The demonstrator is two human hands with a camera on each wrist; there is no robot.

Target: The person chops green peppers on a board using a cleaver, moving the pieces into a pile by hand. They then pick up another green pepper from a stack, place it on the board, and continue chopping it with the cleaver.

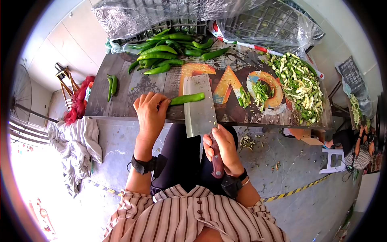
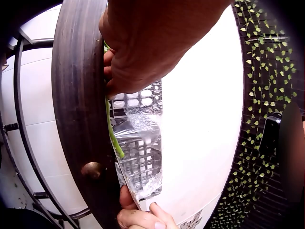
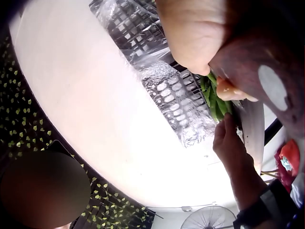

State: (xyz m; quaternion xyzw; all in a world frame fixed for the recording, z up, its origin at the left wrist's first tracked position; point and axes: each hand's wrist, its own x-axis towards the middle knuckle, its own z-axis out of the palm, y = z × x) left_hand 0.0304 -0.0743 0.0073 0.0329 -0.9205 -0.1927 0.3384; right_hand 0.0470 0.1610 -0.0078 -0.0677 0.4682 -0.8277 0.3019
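A long green pepper [image 1: 187, 98] is pinched at one end by the left hand [image 1: 151, 111] near the front edge of the table [image 1: 121, 105]. Its other end lies across the blade of a cleaver [image 1: 198, 117] in the head view. The right hand [image 1: 224, 150] grips the cleaver's wooden handle, with the broad blade angled away from the body. In the left wrist view the pepper [image 2: 113, 133] reaches out below the left fingers toward the right hand [image 2: 143, 217]. The dark handle [image 3: 252, 71] fills the upper right of the right wrist view.
Whole green peppers [image 1: 161, 54] are heaped at the back, and a loose pair [image 1: 114, 84] lies at left. Chopped peppers [image 1: 302, 90] cover the right end, with smaller cut piles [image 1: 261, 94] nearer. Plastic-wrapped crates [image 1: 266, 26] stand behind. Another person [image 1: 356, 151] sits far right.
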